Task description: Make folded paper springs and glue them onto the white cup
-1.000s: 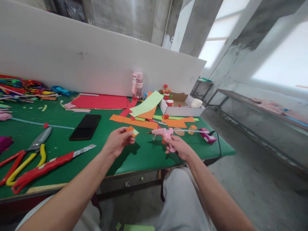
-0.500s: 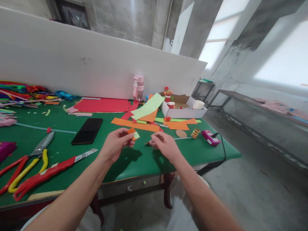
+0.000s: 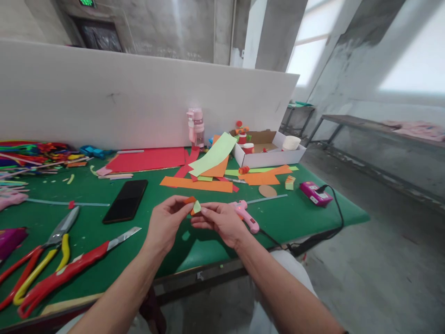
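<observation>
One orange-and-green paper piece [image 3: 196,208] should handle as light, fairly stiff but easily creased (judged from its paper look); hold it gently by its edges. It sits near frame centre, between the hands: the left hand [image 3: 164,221] pinches its left side, the right hand [image 3: 224,223] its green right side.

item one: paper piece [image 3: 197,207], small, orange with a light green face; whether folded cannot be determined. pinched above the desk [image 3: 292,218] by the fingers of the left hand [image 3: 165,222] and right hand [image 3: 222,225], to the right of the black phone [image 3: 125,202].

item two: glue gun [image 3: 247,217], pink, red light showing, resting on the desk farther right of the black phone; clear stick protruding rearward, nozzle hidden.
</observation>
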`<action>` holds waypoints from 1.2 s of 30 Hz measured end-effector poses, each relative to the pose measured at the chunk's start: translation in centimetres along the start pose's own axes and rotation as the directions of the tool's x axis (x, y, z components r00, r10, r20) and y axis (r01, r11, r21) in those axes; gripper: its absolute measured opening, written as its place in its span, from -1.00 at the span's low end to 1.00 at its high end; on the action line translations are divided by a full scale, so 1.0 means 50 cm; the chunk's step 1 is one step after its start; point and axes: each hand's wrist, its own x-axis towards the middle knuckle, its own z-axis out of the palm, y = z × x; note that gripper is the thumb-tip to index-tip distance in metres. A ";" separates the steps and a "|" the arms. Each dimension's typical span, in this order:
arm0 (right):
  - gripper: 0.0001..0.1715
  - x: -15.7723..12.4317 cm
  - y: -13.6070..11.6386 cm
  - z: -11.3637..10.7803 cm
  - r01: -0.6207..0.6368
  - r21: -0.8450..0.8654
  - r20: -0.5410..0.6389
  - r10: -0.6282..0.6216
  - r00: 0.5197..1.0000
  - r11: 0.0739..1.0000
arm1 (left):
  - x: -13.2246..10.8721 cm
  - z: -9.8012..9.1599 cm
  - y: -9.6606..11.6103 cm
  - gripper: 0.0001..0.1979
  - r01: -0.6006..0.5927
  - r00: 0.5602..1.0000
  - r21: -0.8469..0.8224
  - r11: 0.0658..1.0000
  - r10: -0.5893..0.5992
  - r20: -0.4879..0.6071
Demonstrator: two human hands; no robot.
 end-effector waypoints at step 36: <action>-0.77 -0.004 -0.005 -0.025 0.112 -0.253 -0.156 -0.155 0.976 0.961 | 0.003 -0.024 -0.002 -0.64 -0.327 0.937 0.441 0.836 0.225 0.269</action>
